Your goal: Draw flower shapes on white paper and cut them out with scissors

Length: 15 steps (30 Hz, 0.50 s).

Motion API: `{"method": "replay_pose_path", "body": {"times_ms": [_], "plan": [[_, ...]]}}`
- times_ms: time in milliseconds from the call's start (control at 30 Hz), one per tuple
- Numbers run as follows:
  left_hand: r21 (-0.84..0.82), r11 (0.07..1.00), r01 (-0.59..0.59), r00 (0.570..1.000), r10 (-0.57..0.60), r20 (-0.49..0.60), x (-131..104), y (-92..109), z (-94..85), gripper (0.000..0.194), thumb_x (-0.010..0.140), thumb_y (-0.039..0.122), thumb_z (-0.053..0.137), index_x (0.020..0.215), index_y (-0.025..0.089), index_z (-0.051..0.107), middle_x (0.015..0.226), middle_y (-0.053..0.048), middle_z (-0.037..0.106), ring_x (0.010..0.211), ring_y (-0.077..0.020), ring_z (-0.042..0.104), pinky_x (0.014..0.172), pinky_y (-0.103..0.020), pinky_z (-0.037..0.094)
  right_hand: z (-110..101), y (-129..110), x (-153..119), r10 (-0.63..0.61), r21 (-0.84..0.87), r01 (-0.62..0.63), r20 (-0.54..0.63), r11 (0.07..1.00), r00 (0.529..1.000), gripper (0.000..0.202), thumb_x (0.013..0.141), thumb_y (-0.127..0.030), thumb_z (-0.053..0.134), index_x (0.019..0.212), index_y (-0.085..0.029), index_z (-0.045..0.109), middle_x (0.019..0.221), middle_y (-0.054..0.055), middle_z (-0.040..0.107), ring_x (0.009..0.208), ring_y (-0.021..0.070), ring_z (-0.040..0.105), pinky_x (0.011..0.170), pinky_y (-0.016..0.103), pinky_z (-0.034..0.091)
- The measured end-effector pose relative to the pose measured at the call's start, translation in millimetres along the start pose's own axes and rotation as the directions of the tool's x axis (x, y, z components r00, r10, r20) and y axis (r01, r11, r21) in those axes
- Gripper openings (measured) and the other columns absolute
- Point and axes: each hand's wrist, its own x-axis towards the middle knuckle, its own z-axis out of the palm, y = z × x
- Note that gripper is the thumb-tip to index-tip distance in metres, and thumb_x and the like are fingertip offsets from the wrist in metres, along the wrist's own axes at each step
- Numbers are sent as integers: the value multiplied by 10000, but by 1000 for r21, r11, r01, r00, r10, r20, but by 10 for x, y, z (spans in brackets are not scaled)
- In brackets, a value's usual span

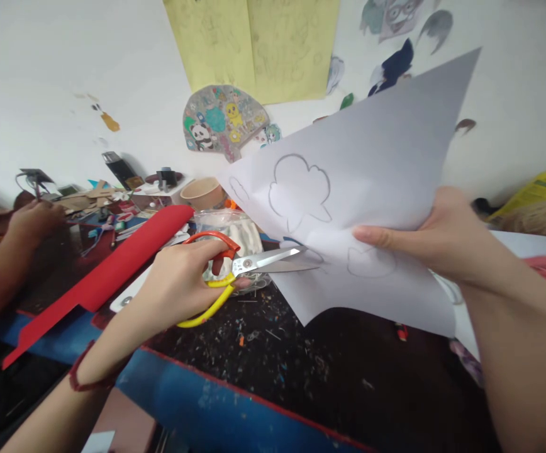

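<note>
My left hand (181,280) is closed around the handles of a pair of scissors (247,263), one loop orange and the other yellow. The blades point right, slightly apart, with their ends at the lower left part of a white sheet of paper (377,157). My right hand (443,239) grips that sheet at its right side, thumb on the front and the other fingers hidden behind it. Pencil outlines show on the paper, among them a cloud-like shape (300,192) and a smaller rounded shape below it. The sheet is held up, tilted, above the dark table (329,377).
A long piece of red paper (112,270) lies to the left. Behind the scissors are a clear plastic bag (235,229) and a tape roll (202,192). Paper scraps litter the table. Another person's hand (37,220) is at far left. A decorated fan (223,119) hangs on the wall.
</note>
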Motion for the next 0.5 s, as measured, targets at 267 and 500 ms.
{"method": "replay_pose_path", "body": {"times_ms": [267,500], "plan": [[65,998,17,1000,-18,19,49,59,4,333,819,516,656,891,195,606,729,3,626,628,-155,546,579,-263,319,51,25,14,-47,169,27,115,985,992,507,644,-415,885,1106,-255,751,1143,75,753,1018,362,709,738,468,646],[-116,991,-61,994,71,85,228,46,28,361,800,544,680,893,200,622,761,16,636,658,-140,559,597,-257,347,86,54,19,-25,282,-17,145,959,989,598,633,-353,896,1193,-265,707,1237,81,713,1071,364,692,752,468,654]]}}
